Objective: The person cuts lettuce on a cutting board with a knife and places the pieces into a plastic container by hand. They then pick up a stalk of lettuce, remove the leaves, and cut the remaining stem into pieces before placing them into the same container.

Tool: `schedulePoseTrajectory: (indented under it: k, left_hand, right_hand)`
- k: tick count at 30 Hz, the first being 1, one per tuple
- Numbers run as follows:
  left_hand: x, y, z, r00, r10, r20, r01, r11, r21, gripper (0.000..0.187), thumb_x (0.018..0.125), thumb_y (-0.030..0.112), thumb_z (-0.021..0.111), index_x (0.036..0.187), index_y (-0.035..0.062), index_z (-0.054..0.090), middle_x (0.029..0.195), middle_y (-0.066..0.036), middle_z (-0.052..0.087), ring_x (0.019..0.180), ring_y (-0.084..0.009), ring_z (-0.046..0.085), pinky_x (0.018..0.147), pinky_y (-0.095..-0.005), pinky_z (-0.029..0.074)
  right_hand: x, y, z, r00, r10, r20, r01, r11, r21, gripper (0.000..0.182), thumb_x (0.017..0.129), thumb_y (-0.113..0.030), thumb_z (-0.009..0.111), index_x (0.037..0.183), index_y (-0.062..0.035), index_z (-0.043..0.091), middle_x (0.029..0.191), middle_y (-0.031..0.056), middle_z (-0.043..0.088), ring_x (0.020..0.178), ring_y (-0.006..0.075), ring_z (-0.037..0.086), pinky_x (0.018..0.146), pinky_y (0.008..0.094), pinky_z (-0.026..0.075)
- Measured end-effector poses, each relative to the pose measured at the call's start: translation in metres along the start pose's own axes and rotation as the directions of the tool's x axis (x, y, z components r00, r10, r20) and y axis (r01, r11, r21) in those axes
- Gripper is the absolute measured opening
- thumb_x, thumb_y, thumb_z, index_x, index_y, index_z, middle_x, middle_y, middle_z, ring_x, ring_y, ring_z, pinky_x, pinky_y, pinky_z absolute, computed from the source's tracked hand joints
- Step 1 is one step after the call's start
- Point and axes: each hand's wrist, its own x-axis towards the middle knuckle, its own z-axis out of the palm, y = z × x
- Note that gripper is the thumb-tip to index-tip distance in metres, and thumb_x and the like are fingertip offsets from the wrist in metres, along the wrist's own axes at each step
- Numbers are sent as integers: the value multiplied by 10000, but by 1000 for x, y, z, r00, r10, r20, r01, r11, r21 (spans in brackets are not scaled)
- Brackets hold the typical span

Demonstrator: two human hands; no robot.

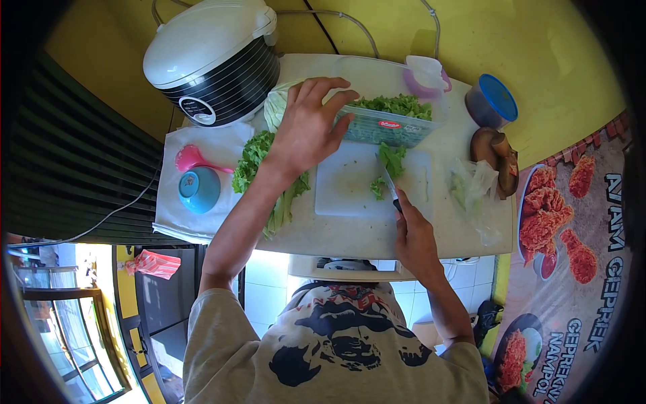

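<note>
My right hand (415, 237) is closed around the black handle of a knife (388, 176). Its blade lies over the white cutting board (340, 192), against a piece of green lettuce (392, 159). Smaller lettuce bits are scattered on the board by the blade. My left hand (315, 118) hovers at the left end of a clear plastic container (377, 132), fingers apart and curved, nothing visible in them. Cut lettuce fills the container behind the board. Under my left forearm, partly covered by it, rests a bunch of leafy lettuce (254, 158).
A rice cooker (214, 64) stands at the back left. Before it, a blue bowl (200, 190) and a pink ladle (195, 159) lie on a white cloth. To the right are a plastic bag (473, 192), a blue-lidded tub (492, 101) and a brown mortar (486, 148).
</note>
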Motion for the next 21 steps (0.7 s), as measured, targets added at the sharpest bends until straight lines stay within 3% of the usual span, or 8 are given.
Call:
schedulePoseTrajectory:
  k: [1,4,7,8,11,13,17,21]
  left_hand:
    - [-6,13,0,996,-60,-62,58,998,-38,180,892,100,786,1060,59,735,1125,-109,700,1125,-290,654,976,-458,504]
    - [-44,31,20,965,-106,240,147,976,-159,198,886,149,806,1064,80,753,1106,-79,706,1065,-270,658,915,-436,518]
    - [-69,44,41,918,-133,375,215,958,-188,161,895,182,806,1026,97,766,1039,-68,711,981,-265,667,880,-423,522]
    - [-74,46,47,924,-117,363,196,963,-188,159,898,192,799,1024,100,767,1022,-70,708,978,-268,668,880,-429,516]
    - [-82,48,58,932,-90,351,164,969,-187,153,911,206,779,1022,100,769,988,-81,706,955,-282,678,871,-446,512]
    - [-80,46,58,924,-100,370,178,967,-183,148,923,192,767,1024,85,772,988,-95,714,924,-296,694,851,-455,529]
    - [-72,51,38,862,-265,431,456,778,-433,141,936,120,756,1051,39,762,985,-116,755,872,-288,725,781,-404,557]
    - [-67,64,12,786,-354,506,591,669,-451,145,950,81,755,1082,22,758,969,-88,785,851,-200,738,706,-333,549]
  right_hand:
    - [-1,-1,0,999,32,-6,-32,999,23,567,1025,19,548,1573,-80,445,1096,283,685,906,444,718,805,458,575]
    - [-2,-1,-2,998,60,-37,-59,997,40,540,1032,21,548,1558,-77,480,1112,286,697,937,427,728,841,418,572]
    - [-2,-3,-5,995,65,-78,-60,996,60,522,1032,8,558,1543,-76,499,1047,262,706,883,393,730,817,403,570]
    - [0,-4,-5,994,65,-93,-58,996,72,514,1031,3,564,1536,-76,507,1021,253,709,861,382,731,807,399,570]
    - [2,-7,0,986,86,-142,-73,993,92,455,1012,-34,636,1461,-39,564,966,187,734,688,233,675,682,320,538]
    - [2,-4,-1,989,110,-95,-98,987,123,422,993,-85,688,1401,-25,599,912,139,718,609,180,632,599,314,503]
    - [12,-8,-1,988,89,-125,-49,955,291,380,954,-128,770,1299,-10,661,929,57,723,566,48,504,536,234,409]
    - [33,-19,7,990,104,-100,-44,879,474,381,953,-121,776,1303,-21,666,983,32,747,566,40,493,539,237,413]
